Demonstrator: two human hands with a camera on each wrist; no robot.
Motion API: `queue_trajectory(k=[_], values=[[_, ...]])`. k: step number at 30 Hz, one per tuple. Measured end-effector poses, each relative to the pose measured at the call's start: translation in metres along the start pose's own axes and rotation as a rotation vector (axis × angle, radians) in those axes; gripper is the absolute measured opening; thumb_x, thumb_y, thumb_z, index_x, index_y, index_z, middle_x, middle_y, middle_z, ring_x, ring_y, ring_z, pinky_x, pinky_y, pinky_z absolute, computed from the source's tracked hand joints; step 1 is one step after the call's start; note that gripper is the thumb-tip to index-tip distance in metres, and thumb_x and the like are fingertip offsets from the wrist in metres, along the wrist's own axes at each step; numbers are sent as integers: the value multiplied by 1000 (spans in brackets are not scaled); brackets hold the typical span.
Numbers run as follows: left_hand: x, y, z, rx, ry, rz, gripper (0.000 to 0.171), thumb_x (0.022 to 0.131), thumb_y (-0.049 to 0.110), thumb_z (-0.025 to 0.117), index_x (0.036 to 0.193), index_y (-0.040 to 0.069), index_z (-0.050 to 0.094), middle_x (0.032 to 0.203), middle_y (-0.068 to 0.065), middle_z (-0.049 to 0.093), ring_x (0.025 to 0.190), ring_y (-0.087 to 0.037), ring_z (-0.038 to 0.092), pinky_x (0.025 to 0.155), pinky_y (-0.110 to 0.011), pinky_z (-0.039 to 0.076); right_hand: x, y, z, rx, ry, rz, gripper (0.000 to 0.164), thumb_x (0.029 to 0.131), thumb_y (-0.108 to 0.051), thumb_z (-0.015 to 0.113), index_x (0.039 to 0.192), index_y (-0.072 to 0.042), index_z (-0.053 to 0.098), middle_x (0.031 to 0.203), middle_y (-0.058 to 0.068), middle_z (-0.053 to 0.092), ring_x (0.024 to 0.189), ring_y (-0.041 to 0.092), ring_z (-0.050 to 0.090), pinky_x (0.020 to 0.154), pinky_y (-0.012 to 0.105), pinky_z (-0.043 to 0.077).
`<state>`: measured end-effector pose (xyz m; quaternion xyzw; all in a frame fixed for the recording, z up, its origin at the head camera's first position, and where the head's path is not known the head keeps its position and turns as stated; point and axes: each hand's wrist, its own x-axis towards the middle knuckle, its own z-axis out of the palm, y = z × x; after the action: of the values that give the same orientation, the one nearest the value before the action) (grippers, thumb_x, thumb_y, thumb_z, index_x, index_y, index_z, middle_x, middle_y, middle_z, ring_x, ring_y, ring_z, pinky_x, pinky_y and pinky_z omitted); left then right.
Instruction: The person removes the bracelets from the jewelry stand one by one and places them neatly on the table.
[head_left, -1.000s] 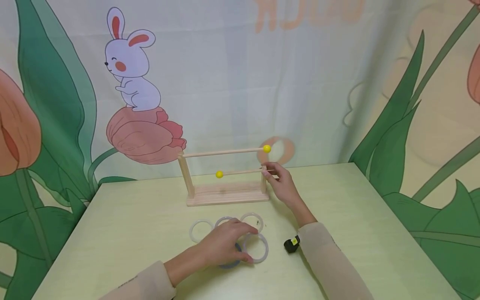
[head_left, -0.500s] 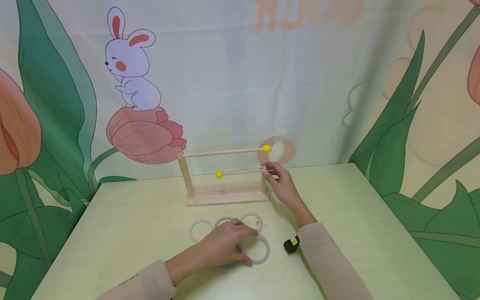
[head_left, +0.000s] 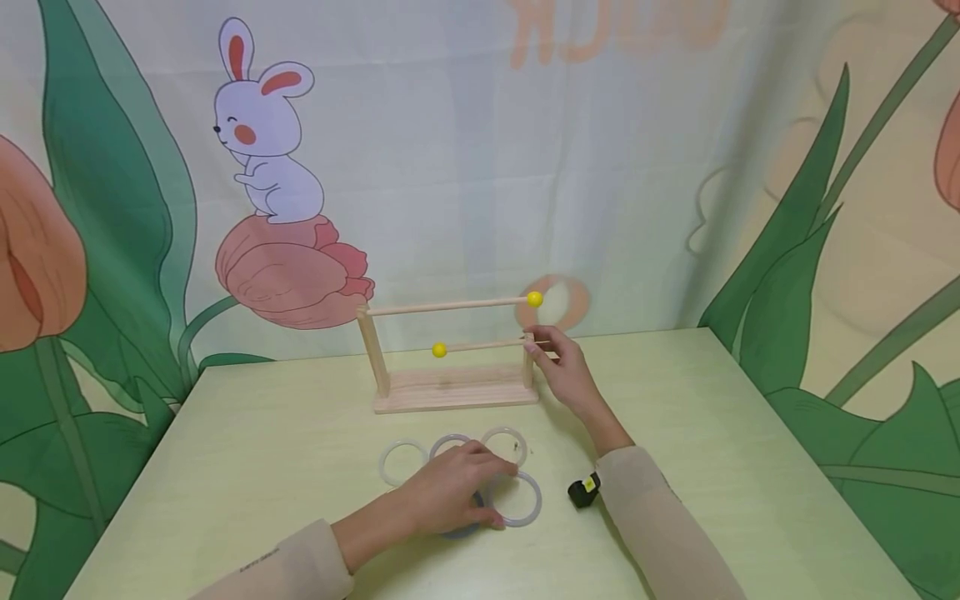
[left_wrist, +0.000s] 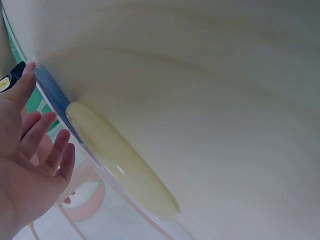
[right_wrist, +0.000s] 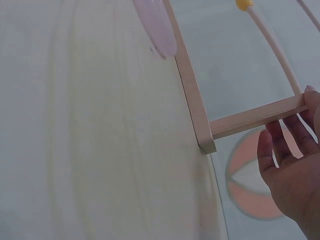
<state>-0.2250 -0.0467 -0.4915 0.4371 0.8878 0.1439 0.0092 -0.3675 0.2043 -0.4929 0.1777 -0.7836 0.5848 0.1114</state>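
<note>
Several rings lie on the table in front of a wooden stand (head_left: 457, 398). My left hand (head_left: 450, 492) is low over them, thumb and forefinger spread apart at the left side of a pale lilac ring (head_left: 538, 502). Under that palm is a blue ring (head_left: 456, 534), partly hidden; in the left wrist view a yellowish ring (left_wrist: 120, 157) lies beside it. At the stand's right post, my right hand (head_left: 567, 372) grips the top between thumb and fingers, where a yellow-tipped rod (head_left: 480, 345) is fixed. The right wrist view shows this post (right_wrist: 255, 119) upright on its base.
The stand's taller left post (head_left: 375, 354) carries a second rod (head_left: 450, 307) with a yellow ball end. A small black object with a yellow label (head_left: 582, 492) lies beside the right sleeve. Behind the table (head_left: 262, 433) hangs a printed curtain (head_left: 450, 167).
The pale lilac ring has slid slightly to the right by my left hand's fingertips. My right hand stays on the post, and the stand has not moved.
</note>
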Motion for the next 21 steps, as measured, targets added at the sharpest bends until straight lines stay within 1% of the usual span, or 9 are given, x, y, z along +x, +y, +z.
queue_trajectory(k=[6,8,11,15,17,21], values=[[2,1,-3,-13,2,3,68,85,55,85,141,23,66,138,10,68,129,-18,59,109,-39,51,0,-1,-3,-19,20,-9,35,110,-29,61,139,-10,64,132,9,67,122,28,64,91,37,55],[3,2,-6,-18,0,-1,67,85,54,86,141,23,66,137,10,69,129,-18,60,109,-38,51,0,0,-4,-23,26,-11,35,110,-30,61,139,-11,64,132,9,67,121,28,64,90,36,54],[3,3,-13,-25,-3,-11,67,84,51,88,140,23,66,137,10,69,128,-19,60,109,-39,51,1,0,-6,-23,22,-9,37,110,-30,61,141,-10,63,133,8,67,123,28,63,93,39,55],[4,5,-22,-36,-7,-24,68,85,50,88,143,23,65,139,11,68,130,-19,59,112,-41,49,1,-4,-13,-44,4,5,38,110,-29,61,142,-8,62,134,8,67,125,30,63,99,47,55],[4,6,-28,-48,-15,-32,68,86,51,87,144,23,64,140,11,67,131,-17,58,112,-39,49,2,-7,-17,-73,-10,12,39,110,-28,61,143,-7,61,134,10,67,125,32,63,101,52,55],[4,6,-45,-91,-24,-59,67,87,51,85,144,23,64,141,13,66,131,-16,57,109,-37,52,3,-17,-27,-151,-49,28,43,110,-31,61,144,-4,60,137,14,66,127,37,62,106,56,52]])
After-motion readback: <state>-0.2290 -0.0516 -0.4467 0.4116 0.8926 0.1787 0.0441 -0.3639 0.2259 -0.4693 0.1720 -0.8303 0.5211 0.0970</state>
